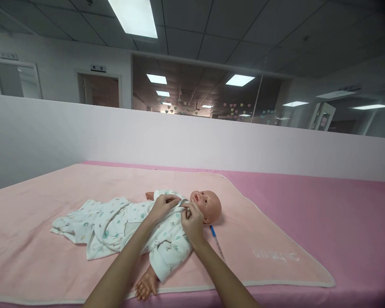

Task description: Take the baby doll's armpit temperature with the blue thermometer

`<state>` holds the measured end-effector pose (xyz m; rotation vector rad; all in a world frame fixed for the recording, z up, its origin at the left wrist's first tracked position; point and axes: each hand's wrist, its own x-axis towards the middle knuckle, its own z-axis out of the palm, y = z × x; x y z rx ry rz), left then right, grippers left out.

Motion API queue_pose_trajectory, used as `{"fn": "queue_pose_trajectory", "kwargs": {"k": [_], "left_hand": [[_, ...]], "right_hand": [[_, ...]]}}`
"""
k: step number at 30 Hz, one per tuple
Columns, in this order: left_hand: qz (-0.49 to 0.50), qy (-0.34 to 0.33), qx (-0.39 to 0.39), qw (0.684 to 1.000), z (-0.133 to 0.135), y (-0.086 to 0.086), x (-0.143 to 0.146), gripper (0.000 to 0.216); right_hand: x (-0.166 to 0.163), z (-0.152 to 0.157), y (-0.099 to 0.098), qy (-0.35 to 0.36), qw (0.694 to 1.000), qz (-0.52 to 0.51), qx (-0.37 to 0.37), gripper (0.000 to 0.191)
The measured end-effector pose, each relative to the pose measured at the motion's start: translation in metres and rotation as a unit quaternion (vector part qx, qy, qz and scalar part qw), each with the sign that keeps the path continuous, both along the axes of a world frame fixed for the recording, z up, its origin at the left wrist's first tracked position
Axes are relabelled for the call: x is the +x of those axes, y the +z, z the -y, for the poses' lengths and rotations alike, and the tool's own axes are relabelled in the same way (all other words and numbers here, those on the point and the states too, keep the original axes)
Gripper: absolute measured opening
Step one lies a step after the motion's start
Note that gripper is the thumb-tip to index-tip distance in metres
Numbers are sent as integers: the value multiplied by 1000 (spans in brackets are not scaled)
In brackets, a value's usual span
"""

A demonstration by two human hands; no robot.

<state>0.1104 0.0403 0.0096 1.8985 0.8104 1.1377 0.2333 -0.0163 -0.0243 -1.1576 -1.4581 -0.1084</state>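
Observation:
A baby doll (212,204) lies on its back with its head to the right. It wears a white patterned baby gown (111,224) that spreads out loosely to the left. My left hand (164,206) is closed at the gown's neckline, its fingertips pinching the cloth edge. Beside the doll's chin, my right hand (192,218) is also closed, thumb and finger on the collar. Whether a fastener sits between the fingers is too small to tell. One doll hand (146,283) sticks out of the near sleeve; the other (149,196) shows at the far side.
Under the doll lies a peach blanket (259,239) with a pale border, spread over a pink surface (349,214). A thermometer-like stick with a blue end (213,231) rests near the doll's head, partly behind my right forearm. A white partition (179,141) rises behind.

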Motion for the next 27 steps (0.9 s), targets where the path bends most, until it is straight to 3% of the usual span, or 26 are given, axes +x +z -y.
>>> {"fn": "queue_pose_trajectory", "kwargs": {"k": [12, 18, 27], "left_hand": [[-28, -89, 4, 996, 6, 5, -3, 33], [-111, -41, 54, 991, 7, 3, -7, 39], [-88, -58, 35, 994, 8, 5, -6, 33]], "right_hand": [[3, -2, -1, -1, 1000, -29, -3, 23], [2, 0, 0, 10, 999, -37, -17, 24], [2, 1, 2, 16, 999, -44, -28, 23]]}}
